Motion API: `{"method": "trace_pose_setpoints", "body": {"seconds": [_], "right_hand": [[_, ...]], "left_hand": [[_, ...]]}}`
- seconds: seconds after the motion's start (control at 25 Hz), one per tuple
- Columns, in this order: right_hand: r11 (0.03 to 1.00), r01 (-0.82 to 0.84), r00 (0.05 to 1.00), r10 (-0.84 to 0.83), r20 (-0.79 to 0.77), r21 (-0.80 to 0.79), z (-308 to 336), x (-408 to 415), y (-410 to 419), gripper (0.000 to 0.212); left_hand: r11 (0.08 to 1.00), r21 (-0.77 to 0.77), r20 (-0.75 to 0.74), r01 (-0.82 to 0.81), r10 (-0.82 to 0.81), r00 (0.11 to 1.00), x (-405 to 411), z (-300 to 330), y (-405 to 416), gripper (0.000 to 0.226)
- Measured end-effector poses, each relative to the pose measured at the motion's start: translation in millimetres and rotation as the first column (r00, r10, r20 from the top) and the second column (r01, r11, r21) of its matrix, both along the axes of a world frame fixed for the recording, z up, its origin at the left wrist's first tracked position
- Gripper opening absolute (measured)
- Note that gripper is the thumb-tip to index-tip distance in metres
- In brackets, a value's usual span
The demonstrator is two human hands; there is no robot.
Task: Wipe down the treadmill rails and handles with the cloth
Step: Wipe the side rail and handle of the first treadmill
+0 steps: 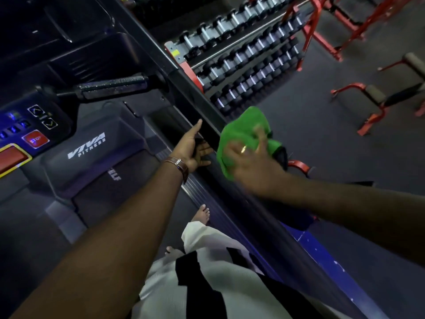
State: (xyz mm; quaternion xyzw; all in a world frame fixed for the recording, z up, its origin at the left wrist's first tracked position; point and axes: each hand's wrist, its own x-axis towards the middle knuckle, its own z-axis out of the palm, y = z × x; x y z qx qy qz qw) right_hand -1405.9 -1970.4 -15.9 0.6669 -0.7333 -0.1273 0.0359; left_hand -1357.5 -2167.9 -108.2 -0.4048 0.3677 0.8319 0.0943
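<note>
On the right-hand rail (200, 104) of the treadmill, both hands at work. Left hand (195, 150) rests against the rail's inner face, index finger straight and pointing up along it, the other fingers loosely spread on the dark surface, clasping nothing; a brown strap (178, 165) sits on that wrist. Right hand (250, 162) is blurred, just across the rail from the left fingers, fingers spread over a green cloth (243, 137) and pressing it; whether any finger curls round the cloth, cannot tell. Ring visible on one right finger. Cloth bunches up beyond the right fingertips, at the rail's outer side; contact with the rail itself is not clear through the blur. Beyond the left fingertips, toward the console, a short dark handle (112, 87) juts out crosswise, speckled with droplets. Left of the left hand, the motor cover (92, 153) reads "VIVA FITNESS" in white. Farther left, console panel (30, 134): a red button marked "STOP", up and down arrow keys above it, small blue lights. On the belt below the cover, partial white letters, only "ELF" legible. Past the cloth, a dumbbell rack (241, 56) with three tiers; red-framed benches (372, 100) on the dark floor to its right.
</note>
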Motion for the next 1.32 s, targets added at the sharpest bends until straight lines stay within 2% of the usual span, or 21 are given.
{"method": "trace_pose_setpoints", "body": {"seconds": [0.04, 0.12, 0.16, 0.24, 0.32, 0.44, 0.52, 0.6, 0.72, 0.8, 0.84, 0.88, 0.92, 0.96, 1.0, 1.04, 1.08, 1.12, 1.16, 1.24, 1.32], "right_hand": [[0.989, 0.146, 0.985, -0.145, 0.096, -0.008, 6, -14, -13, 0.033], [0.895, 0.444, 0.836, -0.394, 0.383, -0.048, 9, -19, -36, 0.041], [0.864, 0.498, 0.782, -0.414, 0.466, -0.069, 2, -18, -33, 0.04], [0.847, 0.514, 0.757, -0.373, 0.537, -0.135, -8, -9, 2, 0.046], [0.827, 0.53, 0.752, -0.356, 0.554, -0.188, -17, 5, 52, 0.034], [0.725, 0.688, 0.628, -0.567, 0.533, -0.04, -17, 10, 72, 0.085], [0.671, 0.741, 0.605, -0.637, 0.478, -0.044, -17, 1, 26, 0.087], [0.666, 0.743, 0.602, -0.621, 0.503, -0.067, -17, -18, -40, 0.084], [0.653, 0.746, 0.612, -0.6, 0.515, -0.126, -19, -42, -134, 0.082], [0.658, 0.737, 0.61, -0.554, 0.566, -0.151, -20, -60, -192, 0.079], [0.661, 0.736, 0.595, -0.527, 0.607, -0.147, -19, -70, -219, 0.077], [0.664, 0.738, 0.56, -0.505, 0.656, -0.12, -18, -83, -245, 0.075], [0.668, 0.739, 0.52, -0.487, 0.702, -0.085, -15, -94, -267, 0.073], [0.676, 0.735, 0.493, -0.472, 0.731, -0.059, -15, -105, -284, 0.072], [0.694, 0.718, 0.483, -0.445, 0.754, -0.051, -14, -112, -291, 0.072], [0.709, 0.703, 0.474, -0.405, 0.781, -0.059, -16, -116, -288, 0.071], [0.724, 0.688, 0.459, -0.377, 0.804, -0.053, -17, -118, -276, 0.07], [0.729, 0.682, 0.45, -0.36, 0.817, -0.054, -22, -118, -255, 0.068], [0.716, 0.697, 0.419, -0.369, 0.83, -0.033, -26, -114, -229, 0.066], [0.69, 0.719, 0.294, -0.411, 0.863, 0.083, -32, -107, -195, 0.062], [0.688, 0.707, 0.17, -0.389, 0.905, 0.163, -27, -118, -222, 0.056]], "left_hand": [[1.0, -0.004, -0.013, 0.001, -0.001, 1.0, 2, 5, 5, 0.089], [1.0, 0.019, -0.064, 0.02, -0.019, 0.998, 4, 10, 13, 0.065], [0.999, 0.04, -0.079, 0.027, -0.024, 0.997, 3, 10, 13, 0.065], [1.0, 0.029, -0.063, 0.011, -0.009, 0.998, 3, 10, 12, 0.076], [1.0, -0.018, -0.036, 0.006, -0.006, 0.999, 0, 15, 9, 0.081], [1.0, -0.002, -0.017, -0.002, 0.002, 1.0, -5, 11, 4, 0.079], [0.999, 0.046, -0.009, -0.016, 0.016, 1.0, -7, 12, 2, 0.086], [0.993, 0.088, 0.003, -0.08, 0.08, 0.997, -13, 12, -7, 0.096], [0.972, 0.068, 0.019, -0.224, 0.223, 0.975, -23, 20, -35, 0.097], [0.924, 0.041, 0.073, -0.381, 0.377, 0.923, -31, 37, -51, 0.088], [0.894, -0.065, 0.076, -0.444, 0.448, 0.891, -35, 46, -57, 0.076], [0.852, -0.31, 0.082, -0.423, 0.467, 0.881, -39, 55, -65, 0.062], [0.731, -0.613, 0.13, -0.299, 0.467, 0.875, -42, 61, -74, 0.05], [0.488, -0.861, 0.123, -0.146, 0.478, 0.87, -43, 62, -85, 0.038], [0.231, -0.971, 0.049, -0.057, 0.433, 0.9, -44, 60, -96, 0.025], [0.006, -1.0, -0.001, -0.004, 0.335, 0.942, -44, 57, -107, 0.014], [-0.179, -0.983, -0.008, 0.034, 0.229, 0.973, -44, 51, -122, 0.006], [-0.296, -0.95, 0.049, 0.097, 0.165, 0.985, -46, 45, -138, 0.006], [-0.347, -0.915, 0.169, 0.206, 0.135, 0.976, -47, 45, -150, 0.011], [-0.366, -0.819, 0.427, 0.442, 0.125, 0.896, -47, 49, -165, 0.02], [-0.381, -0.799, 0.495, 0.465, 0.022, 0.869, -50, 52, -168, 0.037]]}}
